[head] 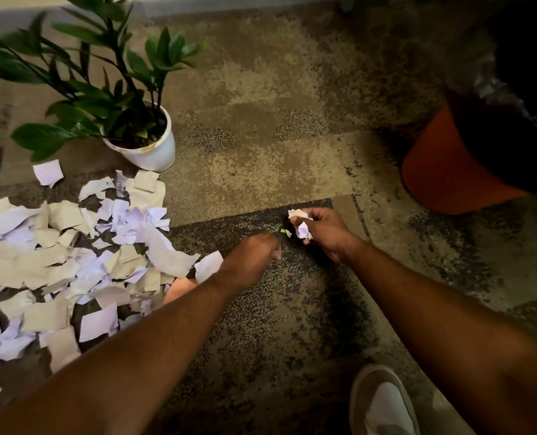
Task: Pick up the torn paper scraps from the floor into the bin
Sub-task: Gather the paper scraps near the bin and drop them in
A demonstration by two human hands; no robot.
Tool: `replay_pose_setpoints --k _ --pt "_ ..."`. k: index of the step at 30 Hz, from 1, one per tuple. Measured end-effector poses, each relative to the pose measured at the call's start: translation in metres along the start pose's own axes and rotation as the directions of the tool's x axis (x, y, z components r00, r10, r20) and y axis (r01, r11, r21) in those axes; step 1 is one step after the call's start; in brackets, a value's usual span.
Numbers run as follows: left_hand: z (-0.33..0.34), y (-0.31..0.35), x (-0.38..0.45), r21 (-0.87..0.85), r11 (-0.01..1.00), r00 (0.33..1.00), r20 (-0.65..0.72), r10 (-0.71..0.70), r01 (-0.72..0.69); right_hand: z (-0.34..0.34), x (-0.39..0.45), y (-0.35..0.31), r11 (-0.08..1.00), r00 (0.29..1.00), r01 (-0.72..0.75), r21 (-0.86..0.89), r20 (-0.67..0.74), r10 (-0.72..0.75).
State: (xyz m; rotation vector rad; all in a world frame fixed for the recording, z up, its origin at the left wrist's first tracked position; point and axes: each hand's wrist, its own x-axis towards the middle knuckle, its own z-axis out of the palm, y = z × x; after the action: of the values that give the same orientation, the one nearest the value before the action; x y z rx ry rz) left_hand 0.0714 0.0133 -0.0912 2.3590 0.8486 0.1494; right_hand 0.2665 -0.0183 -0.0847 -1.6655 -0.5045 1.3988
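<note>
A wide pile of torn white and beige paper scraps [72,262] covers the carpet at the left. My right hand [323,232] is closed around a crumpled bunch of scraps [301,226] above the dark carpet tile. My left hand [251,257] hovers low at the pile's right edge with its fingers curled; a white scrap [209,265] lies just behind its wrist, and I cannot tell whether the hand holds it. The orange bin [443,174] with a black liner stands at the right, well beyond my right hand.
A potted plant in a white pot [151,152] stands just behind the pile at the left. My shoe [383,403] shows at the bottom right. A small green speck [282,230] lies on the carpet between my hands.
</note>
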Motion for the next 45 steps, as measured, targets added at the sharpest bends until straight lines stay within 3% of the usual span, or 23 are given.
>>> replay_pose_setpoints --k 6,11,16,18,21,23,32,40,45 --pt "0.006 -0.003 -0.002 0.195 0.977 0.995 0.047 0.084 -0.091 -0.004 0.001 0.006 1.0 1.0 -0.017 0.003 -0.009 0.017" --pt "0.0 -0.009 -0.009 0.162 0.984 0.997 0.037 0.072 -0.077 -0.006 0.002 0.008 0.999 0.999 -0.032 0.02 -0.025 0.033" --pt "0.0 -0.014 -0.012 0.241 0.946 0.976 0.038 0.213 -0.216 -0.007 0.002 0.006 0.998 0.998 -0.049 0.047 -0.022 0.05" --pt "0.005 -0.013 -0.014 0.209 0.964 0.983 -0.041 0.177 -0.165 -0.008 0.001 0.006 0.998 0.999 -0.05 0.047 -0.016 0.05" --pt "0.01 -0.003 -0.009 -0.043 0.996 0.972 -0.215 -0.09 0.082 -0.012 0.0 0.006 0.998 0.999 -0.046 0.047 -0.01 0.047" --pt "0.01 0.004 0.005 -0.108 0.978 0.946 -0.253 -0.201 0.178 -0.015 -0.002 0.006 0.998 0.999 -0.036 0.055 -0.013 0.036" --pt "0.012 0.007 0.045 0.128 0.977 0.979 -0.133 -0.153 0.17 -0.034 -0.01 0.013 0.999 0.999 -0.035 0.028 -0.012 0.035" --pt "0.012 0.011 0.065 0.066 0.972 0.972 -0.07 -0.222 0.227 -0.033 -0.007 0.01 0.999 0.999 -0.037 0.026 -0.01 0.037" --pt "0.021 0.013 0.061 0.115 0.977 0.983 -0.066 -0.174 0.181 -0.033 -0.007 0.009 0.999 0.999 -0.036 0.034 -0.007 0.036"
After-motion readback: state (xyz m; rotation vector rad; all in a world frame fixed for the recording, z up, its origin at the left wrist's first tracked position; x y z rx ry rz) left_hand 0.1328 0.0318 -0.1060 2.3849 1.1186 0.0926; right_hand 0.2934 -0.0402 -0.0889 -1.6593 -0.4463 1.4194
